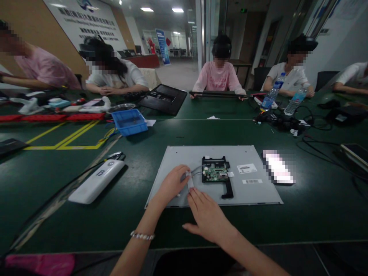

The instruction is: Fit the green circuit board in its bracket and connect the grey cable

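Grey panel lies on the desk. Left hand curls fingers at the pale strip, grip unclear; right hand, open, touches its near end.

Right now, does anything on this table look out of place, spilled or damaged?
No spill or obvious damage shows. A white scrap lies alone beyond the grey panel, looking like stray litter. Farther right, black cables lie in an untidy tangle by two bottles, with more white scraps beside them.

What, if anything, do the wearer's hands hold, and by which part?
The left hand and right hand touch opposite ends of a pale strip; whether either grips it cannot be told.
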A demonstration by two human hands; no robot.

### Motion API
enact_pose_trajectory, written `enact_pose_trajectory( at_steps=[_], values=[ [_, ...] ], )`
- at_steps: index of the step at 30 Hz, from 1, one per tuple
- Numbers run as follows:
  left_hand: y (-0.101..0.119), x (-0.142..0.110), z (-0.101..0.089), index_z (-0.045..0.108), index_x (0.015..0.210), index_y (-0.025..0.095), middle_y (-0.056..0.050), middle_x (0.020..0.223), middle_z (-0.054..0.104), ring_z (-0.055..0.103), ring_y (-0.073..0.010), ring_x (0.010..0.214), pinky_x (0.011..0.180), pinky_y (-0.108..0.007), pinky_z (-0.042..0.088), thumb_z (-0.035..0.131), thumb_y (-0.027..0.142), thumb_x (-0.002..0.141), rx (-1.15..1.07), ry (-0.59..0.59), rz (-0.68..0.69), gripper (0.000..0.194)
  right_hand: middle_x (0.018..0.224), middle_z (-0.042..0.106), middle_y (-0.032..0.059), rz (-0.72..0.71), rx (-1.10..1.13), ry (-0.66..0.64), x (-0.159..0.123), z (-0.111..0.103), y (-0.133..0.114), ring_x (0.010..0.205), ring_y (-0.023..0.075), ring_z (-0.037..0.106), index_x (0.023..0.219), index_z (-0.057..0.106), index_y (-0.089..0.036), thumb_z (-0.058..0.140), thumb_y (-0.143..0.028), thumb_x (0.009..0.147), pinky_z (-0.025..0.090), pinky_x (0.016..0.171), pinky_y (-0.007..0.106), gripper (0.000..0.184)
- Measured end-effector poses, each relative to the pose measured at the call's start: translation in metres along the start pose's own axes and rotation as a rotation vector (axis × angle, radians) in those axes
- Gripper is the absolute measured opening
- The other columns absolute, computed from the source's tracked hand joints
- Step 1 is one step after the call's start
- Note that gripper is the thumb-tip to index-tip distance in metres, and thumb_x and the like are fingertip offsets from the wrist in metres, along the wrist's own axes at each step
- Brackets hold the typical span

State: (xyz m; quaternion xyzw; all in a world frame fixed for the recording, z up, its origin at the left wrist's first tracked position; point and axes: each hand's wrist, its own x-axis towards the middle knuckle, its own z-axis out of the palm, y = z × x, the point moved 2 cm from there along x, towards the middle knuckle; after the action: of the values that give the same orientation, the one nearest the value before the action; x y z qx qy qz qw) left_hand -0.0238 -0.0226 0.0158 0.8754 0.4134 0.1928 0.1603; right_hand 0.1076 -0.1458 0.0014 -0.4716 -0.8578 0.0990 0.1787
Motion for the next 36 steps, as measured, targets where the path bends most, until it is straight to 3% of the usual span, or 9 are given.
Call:
enact_pose_trajectory(
  at_steps=[6, 12, 17, 20, 23, 28, 31, 36],
  values=[
    [0.006, -0.014, -0.005, 0.051, 0.113, 0.022, -0.007, 0.119, 0.054, 0.05, -0.0244, 0.113, 0.099, -0.043, 0.038, 0.06, 0.025, 0.075, 0.003, -0.017, 0.024, 0.039, 0.139, 0.04, 0.0211, -0.01, 0.018, 0.021, -0.002, -0.003, 0.001, 0.13, 0.029, 0.035, 0.132, 0.04, -0.004, 0.05, -0.049, 0.085, 0.034, 0.105, 0.043, 0.066],
    [0.003, -0.019, -0.003, 0.051, 0.115, 0.023, -0.008, 0.122, 0.054, 0.05, -0.0242, 0.114, 0.099, -0.044, 0.038, 0.06, 0.025, 0.076, -0.025, -0.012, 0.019, 0.04, 0.139, 0.04, 0.0215, 0.012, 0.04, 0.021, -0.004, -0.002, 0.0, 0.129, 0.0291, 0.036, 0.131, 0.041, -0.003, 0.051, -0.046, 0.084, 0.035, 0.105, 0.042, 0.064],
    [0.006, -0.018, -0.003, 0.051, 0.113, 0.021, -0.007, 0.118, 0.053, 0.049, -0.0244, 0.112, 0.098, -0.043, 0.039, 0.061, 0.024, 0.075, -0.018, 0.001, -0.002, 0.039, 0.129, 0.053, 0.0145, -0.01, 0.137, 0.025, -0.01, -0.029, 0.008, 0.118, 0.0249, 0.049, 0.129, 0.046, -0.01, 0.049, -0.038, 0.087, 0.04, 0.1, 0.039, 0.05],
    [0.012, -0.017, -0.004, 0.05, 0.113, 0.021, -0.007, 0.115, 0.053, 0.051, -0.0241, 0.108, 0.096, -0.043, 0.04, 0.061, 0.022, 0.074, -0.025, 0.032, -0.031, 0.04, 0.122, 0.059, 0.0088, 0.054, 0.202, 0.091, -0.018, -0.056, 0.038, 0.111, 0.0216, 0.054, 0.124, 0.052, -0.017, 0.046, -0.032, 0.09, 0.042, 0.097, 0.037, 0.038],
    [0.02, -0.017, -0.008, 0.049, 0.115, 0.021, -0.006, 0.118, 0.05, 0.049, -0.0233, 0.111, 0.098, -0.043, 0.039, 0.059, 0.019, 0.076, -0.014, 0.085, -0.024, 0.04, 0.114, 0.062, 0.0064, 0.254, 0.226, 0.193, -0.029, -0.078, 0.089, 0.104, 0.0211, 0.057, 0.115, 0.059, -0.021, 0.043, -0.027, 0.09, 0.044, 0.093, 0.039, 0.03],
    [0.033, -0.026, -0.011, 0.049, 0.117, 0.021, -0.008, 0.12, 0.05, 0.049, -0.0239, 0.111, 0.096, -0.044, 0.04, 0.055, 0.021, 0.082, 0.106, 0.095, 0.021, 0.035, 0.109, 0.063, 0.0078, 0.422, 0.297, 0.199, -0.039, -0.083, 0.164, 0.095, 0.0206, 0.059, 0.106, 0.063, -0.02, 0.051, -0.02, 0.082, 0.046, 0.086, 0.036, 0.027],
    [0.04, -0.034, -0.007, 0.049, 0.117, 0.02, -0.009, 0.119, 0.052, 0.049, -0.0253, 0.11, 0.095, -0.045, 0.04, 0.057, 0.024, 0.083, 0.228, 0.024, 0.055, 0.036, 0.106, 0.062, 0.0072, 0.428, 0.368, 0.138, -0.036, -0.074, 0.181, 0.088, 0.0187, 0.06, 0.105, 0.063, -0.021, 0.057, -0.019, 0.077, 0.048, 0.079, 0.033, 0.028],
    [0.049, -0.04, 0.001, 0.056, 0.108, 0.018, -0.009, 0.111, 0.056, 0.051, -0.0254, 0.104, 0.09, -0.043, 0.042, 0.052, 0.02, 0.085, 0.402, -0.052, 0.099, 0.023, 0.101, 0.059, 0.0059, 0.41, 0.384, 0.085, -0.027, -0.062, 0.181, 0.087, 0.0179, 0.058, 0.099, 0.065, -0.021, 0.062, -0.02, 0.073, 0.046, 0.078, 0.031, 0.026]
  ],
)
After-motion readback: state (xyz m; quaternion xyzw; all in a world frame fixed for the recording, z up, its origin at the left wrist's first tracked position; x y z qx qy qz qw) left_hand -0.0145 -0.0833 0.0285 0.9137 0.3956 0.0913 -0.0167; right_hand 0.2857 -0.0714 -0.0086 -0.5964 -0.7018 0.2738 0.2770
